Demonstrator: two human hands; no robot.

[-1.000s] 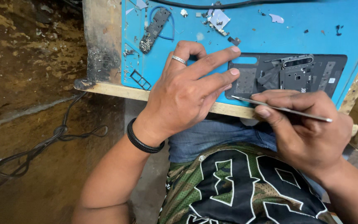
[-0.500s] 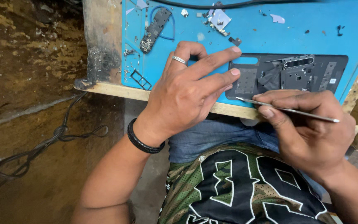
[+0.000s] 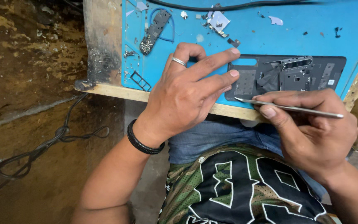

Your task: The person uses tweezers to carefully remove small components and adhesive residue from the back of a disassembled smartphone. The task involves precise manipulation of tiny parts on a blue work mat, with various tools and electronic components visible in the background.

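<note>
Left hand [image 3: 183, 97] spread flat, fingers extended, two fingertips pinning the left end of the opened phone chassis [image 3: 286, 76] so it cannot slide. Right hand [image 3: 311, 128] closed around thin metal tweezers [image 3: 289, 108], tip aimed toward nine o'clock at the chassis's lower edge. Beneath, a blue work mat [image 3: 311, 33] on a worn wooden bench [image 3: 104, 54], loose circuit strip [image 3: 154, 31] at eleven o'clock; dirt floor and a black cable [image 3: 54, 137] toward eight o'clock.

Silver ring [image 3: 178, 61], black braided wristband [image 3: 142, 143], camouflage mesh jersey [image 3: 237, 186], blue jeans [image 3: 224, 137]
</note>
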